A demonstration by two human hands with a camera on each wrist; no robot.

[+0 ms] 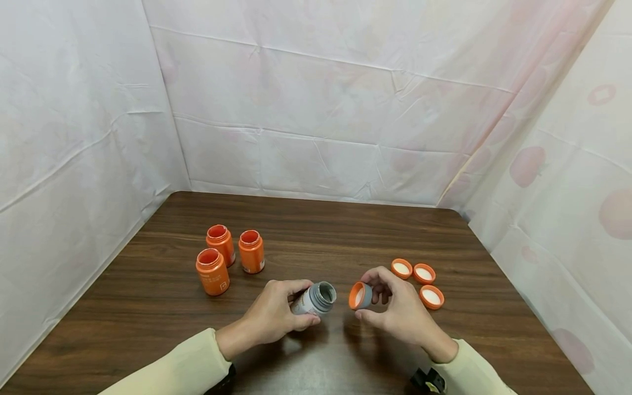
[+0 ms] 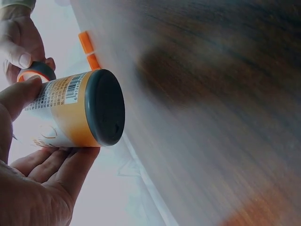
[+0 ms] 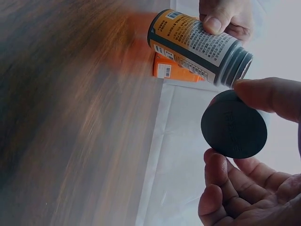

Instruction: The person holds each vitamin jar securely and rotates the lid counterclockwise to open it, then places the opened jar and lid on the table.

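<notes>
My left hand grips a grey bottle round its side. The bottle is tilted, its uncapped threaded mouth facing right. In the left wrist view the bottle shows a dark base and a white and orange label with a barcode. A grey cap with an orange inner rim is pinched between the thumb and fingers of my right hand. Its open side faces the bottle, with a gap between them in the head view. From the right wrist camera I see the cap's dark flat top.
Three uncapped orange bottles stand upright at the left on the dark wooden table. Three orange caps with white insides lie face up just beyond my right hand. White printed sheets hang around the table's back and sides.
</notes>
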